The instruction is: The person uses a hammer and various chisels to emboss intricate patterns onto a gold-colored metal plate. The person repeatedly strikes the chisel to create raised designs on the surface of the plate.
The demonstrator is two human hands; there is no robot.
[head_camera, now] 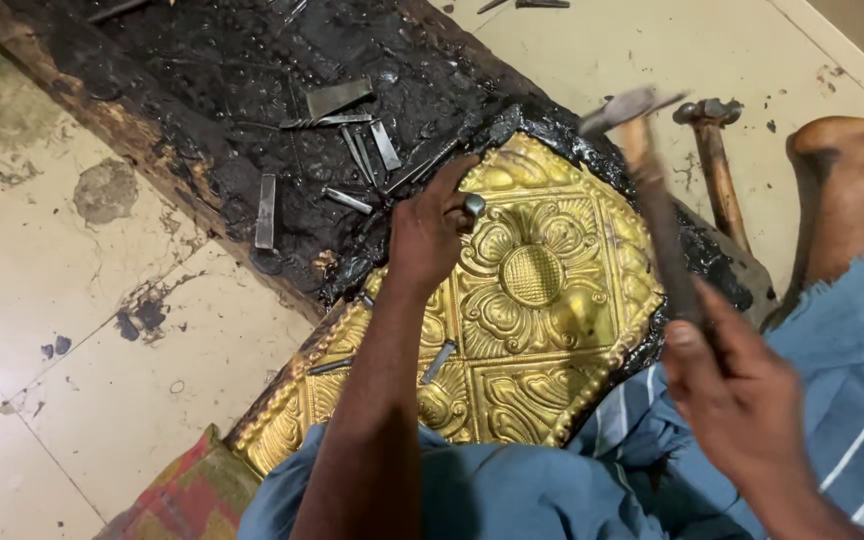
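Hands both closed: left pins punch on gold plate, right raises hammer.

Gold floral-embossed sheet on black pitch board; blue striped cloth; cream floor.

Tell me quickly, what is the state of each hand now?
Left hand: closed around a small metal punch, set on the embossed golden sheet.
Right hand: closed on the handle of a raised hammer.
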